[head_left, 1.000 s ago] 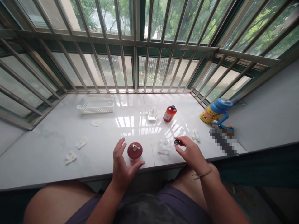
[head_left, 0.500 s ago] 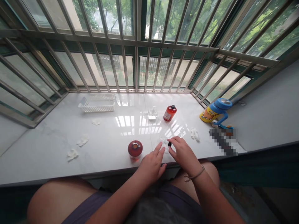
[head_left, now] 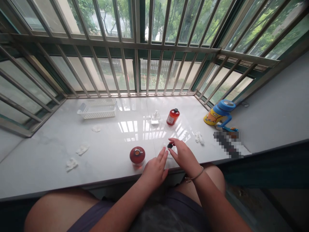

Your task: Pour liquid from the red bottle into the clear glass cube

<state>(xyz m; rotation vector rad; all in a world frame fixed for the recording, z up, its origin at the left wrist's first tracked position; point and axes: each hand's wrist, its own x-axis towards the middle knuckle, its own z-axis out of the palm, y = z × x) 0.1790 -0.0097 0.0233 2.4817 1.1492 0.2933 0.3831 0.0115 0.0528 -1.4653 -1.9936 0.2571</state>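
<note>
A small round black cap (head_left: 170,146) is pinched between the thumb and fingertips of my right hand (head_left: 185,157), just over the counter near its front edge. My left hand (head_left: 154,172) lies close on the left, its fingers stretched forward so that the tips come near the cap. Beneath the hands is a clear object, mostly covered, whose kind I cannot make out. Left of my left hand stands a round bottle of red liquid (head_left: 137,156), with a small opening at its top. Farther back are a red bottle with a black cap (head_left: 173,117) and a small clear glass bottle (head_left: 155,119).
A white plastic basket (head_left: 98,112) sits at the back left of the white counter (head_left: 106,167). Crumpled tissues (head_left: 71,164) lie left and right. On the right stand a blue and yellow bottle (head_left: 218,112) and a blurred-out dark item (head_left: 228,144). Metal bars (head_left: 136,72) line the window behind.
The black cap has turned in my right hand, so its round face now shows. That hand has shifted slightly left. My left fingers remain stretched out. The whole view has moved a little.
</note>
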